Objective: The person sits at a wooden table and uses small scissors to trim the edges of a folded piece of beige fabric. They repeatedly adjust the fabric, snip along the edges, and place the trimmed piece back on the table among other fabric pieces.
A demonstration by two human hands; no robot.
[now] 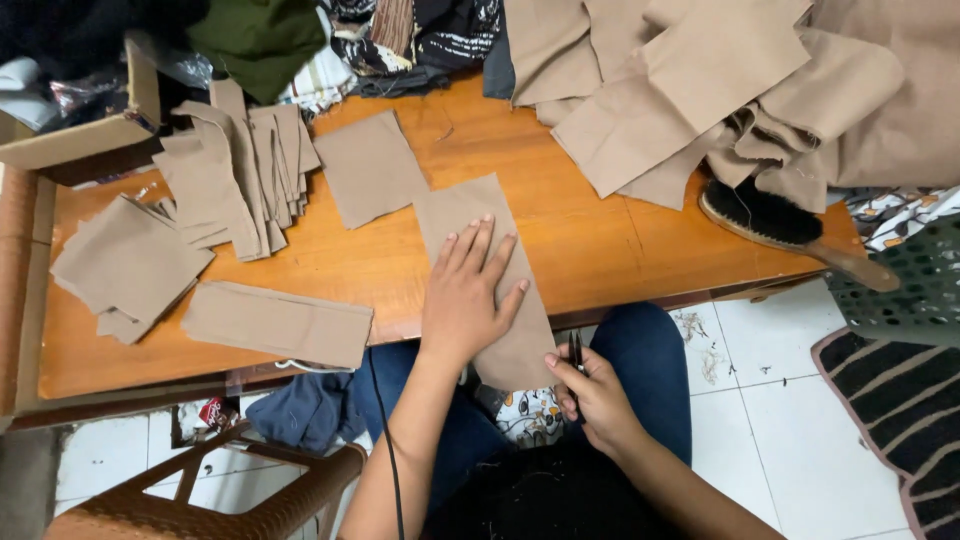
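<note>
left hand point(468, 292) fingers spread on tan fabric strip point(490, 270), right hand point(592, 395) pinching small scissors point(577, 356)

Tan cloth piece and small black scissors

The cloth piece point(470, 215) lies flat, overhanging the wooden table's near edge; the scissors point(577, 352) stand upright at its lower right corner.

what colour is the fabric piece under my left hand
Tan-brown fabric piece under the left hand, clearest in the head view.

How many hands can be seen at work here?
2. The left hand lies flat on the tan fabric strip on the table; the right hand grips small dark snips at the strip's lower edge.
</note>
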